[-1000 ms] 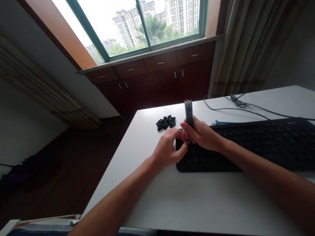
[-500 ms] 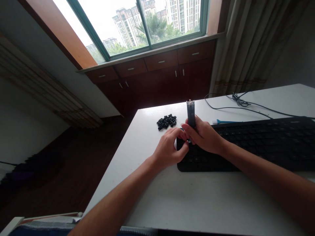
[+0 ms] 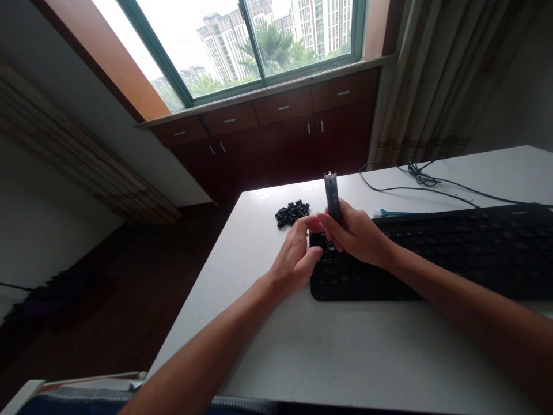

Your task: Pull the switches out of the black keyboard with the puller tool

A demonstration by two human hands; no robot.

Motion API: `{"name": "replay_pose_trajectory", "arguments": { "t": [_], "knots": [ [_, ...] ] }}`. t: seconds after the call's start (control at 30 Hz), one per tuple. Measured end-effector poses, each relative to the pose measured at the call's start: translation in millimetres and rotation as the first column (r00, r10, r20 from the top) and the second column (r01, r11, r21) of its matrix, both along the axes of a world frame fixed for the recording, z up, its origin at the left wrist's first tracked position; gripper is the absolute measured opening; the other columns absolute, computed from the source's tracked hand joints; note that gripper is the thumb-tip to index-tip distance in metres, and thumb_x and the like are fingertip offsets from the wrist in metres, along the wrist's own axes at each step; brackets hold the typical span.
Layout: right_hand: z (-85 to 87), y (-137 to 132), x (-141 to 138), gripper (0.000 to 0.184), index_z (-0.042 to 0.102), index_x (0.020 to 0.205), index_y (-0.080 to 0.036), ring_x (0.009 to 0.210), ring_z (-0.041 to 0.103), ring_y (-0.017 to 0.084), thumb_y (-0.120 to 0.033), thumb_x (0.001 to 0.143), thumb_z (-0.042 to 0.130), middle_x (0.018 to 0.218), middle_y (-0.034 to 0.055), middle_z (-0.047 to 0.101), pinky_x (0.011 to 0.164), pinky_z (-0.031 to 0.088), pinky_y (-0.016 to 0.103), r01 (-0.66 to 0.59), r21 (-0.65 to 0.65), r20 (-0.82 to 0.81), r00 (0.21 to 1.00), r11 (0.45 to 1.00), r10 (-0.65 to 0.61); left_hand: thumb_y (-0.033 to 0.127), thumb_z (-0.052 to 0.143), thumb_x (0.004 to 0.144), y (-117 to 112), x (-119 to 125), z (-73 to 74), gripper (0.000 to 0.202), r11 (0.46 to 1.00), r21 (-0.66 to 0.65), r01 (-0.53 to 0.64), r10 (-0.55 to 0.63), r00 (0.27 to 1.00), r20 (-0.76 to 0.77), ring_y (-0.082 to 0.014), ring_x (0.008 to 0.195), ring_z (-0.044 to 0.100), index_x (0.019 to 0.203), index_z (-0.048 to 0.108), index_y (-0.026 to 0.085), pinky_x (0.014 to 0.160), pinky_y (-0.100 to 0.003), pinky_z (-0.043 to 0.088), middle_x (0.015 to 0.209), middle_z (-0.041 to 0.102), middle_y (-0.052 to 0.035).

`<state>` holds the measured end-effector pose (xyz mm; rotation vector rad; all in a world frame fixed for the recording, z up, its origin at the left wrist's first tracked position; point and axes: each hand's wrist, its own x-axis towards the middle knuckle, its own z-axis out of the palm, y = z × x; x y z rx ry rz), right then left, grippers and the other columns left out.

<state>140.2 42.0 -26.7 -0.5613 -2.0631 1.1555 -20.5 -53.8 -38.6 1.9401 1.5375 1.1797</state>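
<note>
The left hand (image 3: 296,259) is curling its fingers over the left end of a black keyboard (image 3: 432,271), though the view is too poor to tell whether they are pinching anything. The right hand (image 3: 358,236) is closing firmly around a slim dark tube (image 3: 332,196), which is standing nearly upright above the keyboard. The tube looks light and stiff, and its middle seems the best place to hold. Small black keycaps (image 3: 292,214) are lying heaped on the white table (image 3: 276,346) just beyond, while a blue brush (image 3: 395,212) and a black cable (image 3: 415,188) are lying farther back.
</note>
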Motion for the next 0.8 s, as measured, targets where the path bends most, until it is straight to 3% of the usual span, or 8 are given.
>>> {"name": "replay_pose_trajectory", "arguments": {
  "t": [0.2,0.3,0.4,0.5,0.6,0.7,0.8],
  "knots": [
    [0.0,-2,2,0.026,0.053,0.098,-0.022,0.048,0.059,0.013,-0.048,0.099,0.054,0.067,-0.0018,0.063,0.049,0.047,0.026,0.018,0.099,0.003,1.0,0.995,-0.019,0.023,0.061,0.074,-2,5,4.7,0.078,0.996,0.071,0.054,-0.054,0.999,-0.005,-0.0335,0.132,0.047,0.147,0.031,0.016,0.116,-0.048,0.035,0.143,0.05,-0.0159],
    [0.4,-1,2,0.026,0.055,0.099,-0.021,0.046,0.057,0.012,-0.046,0.099,0.054,0.066,-0.0021,0.063,0.047,0.046,0.025,-0.007,0.034,0.0,1.0,0.999,0.007,0.024,0.061,0.075,1,11,8.2,0.078,0.988,0.03,0.154,-0.156,0.982,0.11,-0.0317,0.119,0.056,0.147,0.032,0.016,0.106,-0.045,0.045,0.121,0.062,-0.012],
    [1.0,1,1,0.025,0.057,0.092,-0.02,0.042,0.056,0.011,-0.044,0.098,0.056,0.061,-0.0032,0.062,0.044,0.044,0.023,-0.058,-0.055,-0.01,0.998,0.997,0.057,0.038,0.055,0.084,10,22,10.8,0.057,0.972,-0.037,0.234,-0.203,0.904,0.377,-0.0261,0.092,0.064,0.136,0.045,0.016,0.083,-0.038,0.054,0.092,0.064,-0.0056],
    [1.0,3,1,0.03,0.055,0.077,-0.02,0.04,0.056,0.011,-0.043,0.096,0.059,0.056,-0.0027,0.061,0.041,0.042,0.022,-0.09,-0.079,-0.014,0.996,0.993,0.089,0.053,0.043,0.096,22,38,11.9,0.047,0.982,-0.14,0.129,-0.034,0.842,0.538,-0.0172,0.063,0.061,0.123,0.055,0.016,0.059,-0.027,0.049,0.07,0.056,0.0007],
    [0.0,0,-2,0.036,0.053,0.07,-0.021,0.039,0.054,0.012,-0.044,0.096,0.058,0.052,-0.0024,0.057,0.04,0.04,0.022,-0.038,-0.12,-0.013,0.999,0.992,0.037,0.063,0.039,0.098,31,51,12.3,0.055,0.975,-0.218,0.032,0.088,0.851,0.518,-0.0139,0.051,0.054,0.095,0.063,0.014,0.049,-0.023,0.041,0.057,0.051,0.0015],
    [-1.4,-6,-9,0.038,0.054,0.069,-0.021,0.045,0.054,0.014,-0.048,0.096,0.056,0.054,-0.0008,0.057,0.043,0.04,0.024,0.07,-0.124,-0.007,0.997,0.99,-0.071,0.065,0.035,0.099,33,54,12.1,0.061,0.985,-0.17,-0.033,0.115,0.86,0.497,-0.0147,0.055,0.055,0.076,0.06,0.014,0.052,-0.025,0.043,0.059,0.055,-0.0017],
    [-1.4,-10,-14,0.044,0.051,0.064,-0.021,0.053,0.049,0.014,-0.053,0.094,0.057,0.057,0.0002,0.056,0.049,0.039,0.026,0.151,-0.096,0.009,0.989,0.984,-0.151,0.06,0.035,0.101,29,51,11.7,0.058,0.992,-0.108,-0.066,0.107,0.895,0.433,-0.0189,0.073,0.062,0.08,0.062,0.014,0.064,-0.027,0.048,0.075,0.066,-0.0056]
  ]
}}
